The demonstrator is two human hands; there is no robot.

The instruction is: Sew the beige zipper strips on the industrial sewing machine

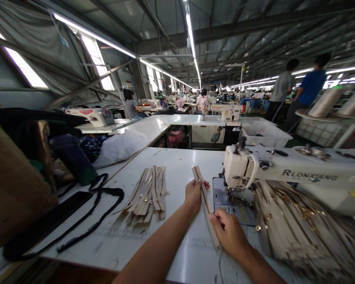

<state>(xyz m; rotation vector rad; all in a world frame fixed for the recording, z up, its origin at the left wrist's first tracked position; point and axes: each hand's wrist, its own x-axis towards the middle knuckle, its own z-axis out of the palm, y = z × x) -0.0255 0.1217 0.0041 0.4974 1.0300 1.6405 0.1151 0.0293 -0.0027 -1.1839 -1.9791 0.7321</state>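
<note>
Between my hands a beige zipper [207,205] with a brassy line of teeth is stretched at a slant over the white table. My left hand [193,193] pinches it near its far end, thumb on top. Lower down, my right hand [226,227] grips the same zipper close to its near end, fingers curled. Just right of it stands a sewing machine [239,167] with its needle area beside the strip. To the left lies a fanned pile of beige zippers [149,193] with gold-coloured pulls. A larger heap of zippers [307,221] sits under the machine's arm.
A black strap [112,193] trails over the table [177,240] at left, near a cardboard box [14,189] and a white plastic bag [120,148]. Beyond the machine is a white bin [266,136]. Two people stand at the back right; others sit farther off.
</note>
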